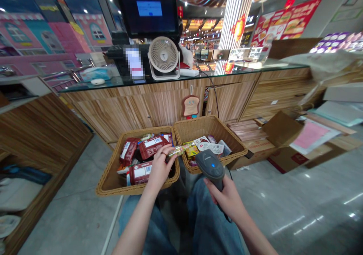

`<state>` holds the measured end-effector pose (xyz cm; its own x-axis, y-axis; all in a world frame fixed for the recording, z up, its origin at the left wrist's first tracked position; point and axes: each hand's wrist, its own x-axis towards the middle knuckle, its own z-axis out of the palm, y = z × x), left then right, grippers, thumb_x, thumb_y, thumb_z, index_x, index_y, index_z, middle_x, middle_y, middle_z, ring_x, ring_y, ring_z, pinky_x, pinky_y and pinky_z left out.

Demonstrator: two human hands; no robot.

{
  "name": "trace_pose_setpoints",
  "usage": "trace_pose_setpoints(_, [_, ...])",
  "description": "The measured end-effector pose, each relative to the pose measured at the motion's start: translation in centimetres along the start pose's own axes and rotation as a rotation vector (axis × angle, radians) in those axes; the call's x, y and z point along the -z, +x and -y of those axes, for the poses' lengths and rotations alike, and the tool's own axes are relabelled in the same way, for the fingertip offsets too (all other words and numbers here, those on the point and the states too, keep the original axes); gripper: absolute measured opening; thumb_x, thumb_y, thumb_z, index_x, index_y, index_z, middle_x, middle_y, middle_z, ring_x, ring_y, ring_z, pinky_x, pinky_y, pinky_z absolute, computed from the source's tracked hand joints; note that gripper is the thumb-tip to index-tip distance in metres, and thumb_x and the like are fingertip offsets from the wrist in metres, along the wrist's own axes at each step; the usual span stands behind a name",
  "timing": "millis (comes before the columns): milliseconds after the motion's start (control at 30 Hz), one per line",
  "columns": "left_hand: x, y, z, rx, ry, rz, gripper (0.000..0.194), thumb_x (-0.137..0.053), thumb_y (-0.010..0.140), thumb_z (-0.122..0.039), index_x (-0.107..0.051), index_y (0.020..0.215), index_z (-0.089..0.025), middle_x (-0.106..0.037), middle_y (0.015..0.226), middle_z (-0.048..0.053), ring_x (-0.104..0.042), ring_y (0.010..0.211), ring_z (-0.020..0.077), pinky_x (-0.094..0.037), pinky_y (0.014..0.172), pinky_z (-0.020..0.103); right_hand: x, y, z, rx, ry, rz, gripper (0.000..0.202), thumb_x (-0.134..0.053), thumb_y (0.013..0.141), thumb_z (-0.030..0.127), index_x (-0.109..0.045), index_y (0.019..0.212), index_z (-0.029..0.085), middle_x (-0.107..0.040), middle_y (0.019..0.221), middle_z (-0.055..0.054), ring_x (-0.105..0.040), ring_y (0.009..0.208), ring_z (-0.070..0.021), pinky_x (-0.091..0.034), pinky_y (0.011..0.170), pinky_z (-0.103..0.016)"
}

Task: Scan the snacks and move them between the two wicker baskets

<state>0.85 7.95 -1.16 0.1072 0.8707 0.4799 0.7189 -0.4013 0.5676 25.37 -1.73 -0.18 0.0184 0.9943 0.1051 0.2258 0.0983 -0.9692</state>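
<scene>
My left hand (162,163) pinches a small clear-wrapped snack packet (178,150) over the adjoining rims of two wicker baskets. My right hand (225,194) is wrapped round the handle of a dark grey barcode scanner (210,165) with a blue light on top. The scanner's head is at the front edge of the right basket (241,152). Several dark red packages (153,146) with white labels lie in the left basket (109,175). In the right basket are a yellow packet (192,150), a white labelled packet (211,147) and other small packs.
Behind the baskets stands a wooden counter (127,109) with a glass top, holding a white fan (163,54), a monitor (147,11) and a phone (134,64). An open cardboard box (286,149) is on the right. A dark cable hangs down the counter front.
</scene>
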Motion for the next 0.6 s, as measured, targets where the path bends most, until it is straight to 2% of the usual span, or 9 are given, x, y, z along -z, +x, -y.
trace_pose_setpoints(133, [-0.1, -0.2, 0.5, -0.005, -0.003, -0.011, 0.040, -0.066, 0.097, -0.032, -0.061, 0.136, -0.025, -0.058, 0.147, 0.010, -0.058, 0.138, 0.0254, -0.044, 0.122, 0.042, -0.3, 0.1, -0.2, 0.010, 0.001, 0.024, 0.033, -0.066, 0.093, 0.053, -0.055, 0.087, 0.023, -0.050, 0.047, 0.008, -0.050, 0.036, -0.0148, -0.043, 0.041, -0.024])
trace_pose_setpoints(233, [-0.3, -0.3, 0.9, -0.018, -0.013, -0.009, 0.038, -0.068, 0.095, -0.029, -0.063, 0.132, -0.026, -0.060, 0.144, 0.008, -0.060, 0.135, 0.0251, -0.045, 0.121, 0.042, -0.3, 0.1, -0.3, 0.024, -0.016, 0.017, 0.032, -0.065, 0.094, 0.053, -0.057, 0.088, 0.022, -0.051, 0.047, 0.008, -0.050, 0.037, -0.0148, -0.043, 0.042, -0.024])
trace_pose_setpoints(367, [-0.7, -0.4, 1.2, -0.047, -0.083, -0.010, 0.039, -0.070, 0.093, -0.023, -0.062, 0.131, -0.026, -0.068, 0.131, 0.008, -0.067, 0.123, 0.0240, -0.052, 0.112, 0.042, -0.4, -0.3, -0.4, 0.040, -0.045, 0.031, 0.031, -0.065, 0.095, 0.052, -0.059, 0.090, 0.022, -0.050, 0.045, 0.007, -0.048, 0.037, -0.0151, -0.042, 0.042, -0.025])
trace_pose_setpoints(600, [-0.8, -0.5, 1.0, -0.043, -0.078, -0.047, 0.041, -0.074, 0.089, -0.018, -0.063, 0.128, -0.026, -0.069, 0.127, 0.008, -0.066, 0.122, 0.0252, -0.051, 0.111, 0.043, -2.1, -1.5, -0.4, -0.048, 0.080, 0.176, 0.031, -0.064, 0.098, 0.053, -0.060, 0.099, 0.021, -0.050, 0.048, 0.009, -0.048, 0.036, -0.0127, -0.041, 0.040, -0.022])
